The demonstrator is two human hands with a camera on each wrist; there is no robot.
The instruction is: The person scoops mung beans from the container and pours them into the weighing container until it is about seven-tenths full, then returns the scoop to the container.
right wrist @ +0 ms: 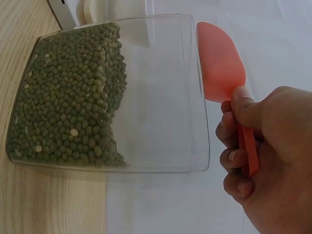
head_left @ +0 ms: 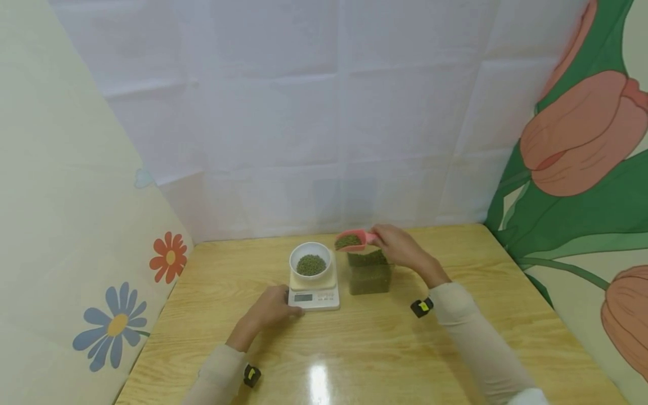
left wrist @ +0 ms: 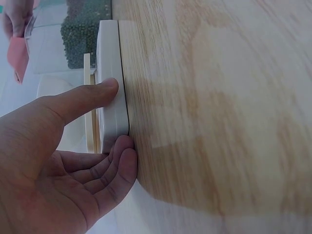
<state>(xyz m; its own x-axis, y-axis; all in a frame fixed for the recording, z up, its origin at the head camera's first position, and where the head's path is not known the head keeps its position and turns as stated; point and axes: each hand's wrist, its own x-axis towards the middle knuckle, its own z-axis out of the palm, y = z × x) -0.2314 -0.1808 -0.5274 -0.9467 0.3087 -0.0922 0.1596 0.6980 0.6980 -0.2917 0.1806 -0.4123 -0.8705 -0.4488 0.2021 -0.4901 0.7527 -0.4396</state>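
Observation:
A white kitchen scale (head_left: 330, 304) sits on the table with a white bowl (head_left: 294, 260) on its pan, and green mung beans (head_left: 311, 265) cover the bowl's bottom. At the scale's front left corner, my left hand (head_left: 273, 305) grips it, thumb (left wrist: 100, 92) along the front face and fingers curled at the side. My right hand (head_left: 400, 246) holds a pink scoop (right wrist: 222, 61) by its handle. Mung beans (head_left: 347, 241) fill the scoop, which is raised over the rim of a clear plastic container (right wrist: 156, 97), close to the bowl. More mung beans (right wrist: 68, 97) lie in that container.
The wooden table (head_left: 379, 349) meets a white cloth backdrop (head_left: 324, 140) behind the scale and container. Flower-patterned panels stand left and right. A black wrist device (head_left: 422, 307) sits by the right sleeve, another (head_left: 251, 375) by the left.

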